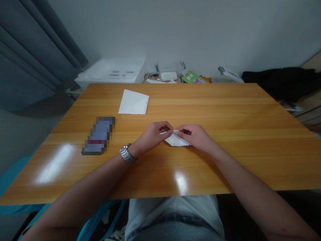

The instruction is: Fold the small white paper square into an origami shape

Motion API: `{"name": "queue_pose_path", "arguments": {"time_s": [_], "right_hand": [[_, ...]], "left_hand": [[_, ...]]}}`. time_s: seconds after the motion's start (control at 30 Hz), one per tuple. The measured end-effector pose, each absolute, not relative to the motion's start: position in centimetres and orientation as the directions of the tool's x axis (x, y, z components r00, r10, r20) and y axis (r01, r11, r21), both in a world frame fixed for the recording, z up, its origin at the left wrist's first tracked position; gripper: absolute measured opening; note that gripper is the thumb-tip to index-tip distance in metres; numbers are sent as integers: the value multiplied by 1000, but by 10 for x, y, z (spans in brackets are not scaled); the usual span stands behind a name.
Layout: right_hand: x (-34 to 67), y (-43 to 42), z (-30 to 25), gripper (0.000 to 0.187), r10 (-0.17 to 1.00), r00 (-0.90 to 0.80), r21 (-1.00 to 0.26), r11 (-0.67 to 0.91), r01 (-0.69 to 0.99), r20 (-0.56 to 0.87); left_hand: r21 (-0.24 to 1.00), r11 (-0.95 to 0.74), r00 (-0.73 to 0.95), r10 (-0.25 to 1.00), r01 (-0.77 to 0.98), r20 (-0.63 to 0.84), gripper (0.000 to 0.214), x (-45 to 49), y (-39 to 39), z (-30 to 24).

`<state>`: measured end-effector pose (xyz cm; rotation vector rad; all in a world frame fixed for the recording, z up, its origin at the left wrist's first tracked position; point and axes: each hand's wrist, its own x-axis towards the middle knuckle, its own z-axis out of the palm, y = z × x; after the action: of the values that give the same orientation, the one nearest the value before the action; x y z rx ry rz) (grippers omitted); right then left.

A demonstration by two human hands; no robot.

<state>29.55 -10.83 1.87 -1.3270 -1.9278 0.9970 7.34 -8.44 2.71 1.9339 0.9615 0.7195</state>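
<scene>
Left hand (153,135) and right hand (197,136) pinch the paper (177,141), which seems partly folded. The other sheet (133,103) lies unfolded.

Dim light, white glare on glossy table (225,110), phone (98,135) pixelated

Pale grey wall (175,33) across top of frame, plain. Blue-grey curtain (30,50) in folds, upper left; grey floor (15,129) below it. Glossy wood-grain table (238,117) fills the middle, light glaring white at its lower left and lower centre. Wooden furniture (312,113), right edge. Dim overall.
</scene>
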Motion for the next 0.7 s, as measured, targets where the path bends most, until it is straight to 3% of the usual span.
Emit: {"name": "queue_pose_path", "arguments": {"time_s": [0.7], "right_hand": [[295,-108,17,31,928,-363,-867,248,433,85]], "left_hand": [[922,-260,550,832,287,63,27,70,-80,24]]}}
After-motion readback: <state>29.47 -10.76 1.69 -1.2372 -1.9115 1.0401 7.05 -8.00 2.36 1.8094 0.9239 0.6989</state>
